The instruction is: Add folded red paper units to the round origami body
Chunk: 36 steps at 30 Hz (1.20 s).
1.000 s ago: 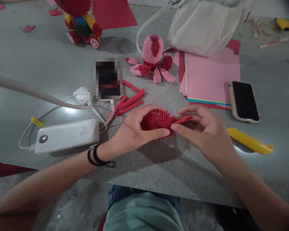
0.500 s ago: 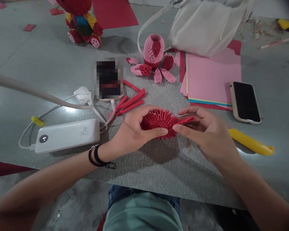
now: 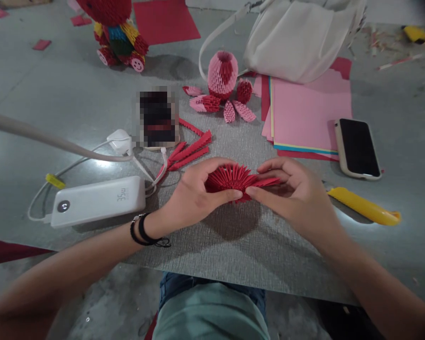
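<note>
Gripping a spiky red paper piece point(image 3: 233, 177) from opposite sides, the left hand point(image 3: 194, 189) and right hand point(image 3: 297, 189) meet over the table point(image 3: 198, 248), open surface stretching to its near edge, a yellow tool point(image 3: 366, 206) just rightward.

Left hand point(image 3: 196, 189) and right hand point(image 3: 297, 189) grip red folded paper point(image 3: 233, 177) (spiky).

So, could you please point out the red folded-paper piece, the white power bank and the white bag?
Red folded-paper piece point(image 3: 233, 178): head view, on its fanned folds.
White power bank point(image 3: 98, 202): head view, on the middle of its upper face.
White bag point(image 3: 297, 41): head view, on the middle of its visible side.
</note>
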{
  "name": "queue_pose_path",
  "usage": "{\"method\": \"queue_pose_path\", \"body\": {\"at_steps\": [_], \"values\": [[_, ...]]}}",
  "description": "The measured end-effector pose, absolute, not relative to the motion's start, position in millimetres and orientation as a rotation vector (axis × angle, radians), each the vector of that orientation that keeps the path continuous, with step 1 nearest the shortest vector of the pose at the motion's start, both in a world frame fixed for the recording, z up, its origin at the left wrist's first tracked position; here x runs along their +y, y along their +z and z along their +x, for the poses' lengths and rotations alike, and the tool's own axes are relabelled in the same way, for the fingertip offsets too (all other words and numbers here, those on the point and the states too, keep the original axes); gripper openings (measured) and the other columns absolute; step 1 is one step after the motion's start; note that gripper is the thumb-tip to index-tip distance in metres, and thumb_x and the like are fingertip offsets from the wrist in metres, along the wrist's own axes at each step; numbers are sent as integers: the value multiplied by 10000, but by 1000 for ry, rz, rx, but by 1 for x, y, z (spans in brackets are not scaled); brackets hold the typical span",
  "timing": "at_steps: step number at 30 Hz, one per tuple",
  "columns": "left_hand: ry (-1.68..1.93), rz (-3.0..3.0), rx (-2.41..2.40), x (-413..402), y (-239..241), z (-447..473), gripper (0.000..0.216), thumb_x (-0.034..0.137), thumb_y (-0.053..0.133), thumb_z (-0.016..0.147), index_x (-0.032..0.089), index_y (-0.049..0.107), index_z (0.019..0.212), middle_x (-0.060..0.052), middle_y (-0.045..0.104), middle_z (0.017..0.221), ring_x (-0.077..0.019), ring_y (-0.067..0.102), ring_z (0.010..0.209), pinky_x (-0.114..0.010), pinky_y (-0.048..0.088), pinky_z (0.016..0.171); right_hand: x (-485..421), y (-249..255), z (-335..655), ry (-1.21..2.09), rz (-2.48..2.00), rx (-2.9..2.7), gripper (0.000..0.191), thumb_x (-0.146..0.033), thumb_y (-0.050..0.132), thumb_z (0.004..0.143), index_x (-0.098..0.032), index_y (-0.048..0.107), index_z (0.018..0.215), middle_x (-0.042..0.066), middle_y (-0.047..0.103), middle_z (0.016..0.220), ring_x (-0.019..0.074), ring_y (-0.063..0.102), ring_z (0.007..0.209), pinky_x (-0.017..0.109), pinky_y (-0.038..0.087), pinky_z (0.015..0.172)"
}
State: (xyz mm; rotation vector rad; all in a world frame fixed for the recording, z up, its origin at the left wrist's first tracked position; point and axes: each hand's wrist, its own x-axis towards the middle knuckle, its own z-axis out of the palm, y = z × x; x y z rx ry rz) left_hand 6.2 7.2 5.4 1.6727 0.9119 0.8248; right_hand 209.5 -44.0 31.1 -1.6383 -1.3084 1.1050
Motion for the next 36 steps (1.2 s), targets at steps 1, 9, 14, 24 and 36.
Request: {"method": "queue_pose_path", "body": {"at_steps": [1,9,14,24,36], "values": [[816,1668,916,8,6,6,410,313,874,780,175,705,1127,-92,783,1153,-253,726,1079,-379,587,938,-43,32,210,1121,-1640,-1307,340,-313,871,755,-237,641,993,14,768,859,195,737,754,339,596,727],[809,1621,921,9,9,8,381,280,875,777,167,712,1102,-85,781,1144,-244,723,1066,-370,580,939,-42,36,214,1167,-1648,-1296,358,-347,879,736,-229,652,987,19,779,874,197,734,747,324,564,681],[818,1687,944,8,7,8,358,272,880,774,166,717,1075,-68,786,1101,-225,731,1016,-350,576,921,-43,33,210,1057,-1672,-1342,332,-324,867,747,-225,656,983,28,790,884,201,736,770,346,576,739],[839,1542,942,8,12,8,425,339,885,751,164,710,1097,-83,776,1067,-228,715,970,-342,596,834,-41,36,217,1141,-1556,-1267,369,-340,899,735,-257,638,982,18,780,876,210,747,745,332,599,647],[869,1595,1007,7,14,7,401,324,928,702,184,707,1006,-12,733,941,-155,642,798,-292,522,743,-44,31,212,1227,-1516,-1175,398,-326,897,758,-261,636,1051,18,790,924,198,753,796,329,614,727]]}}
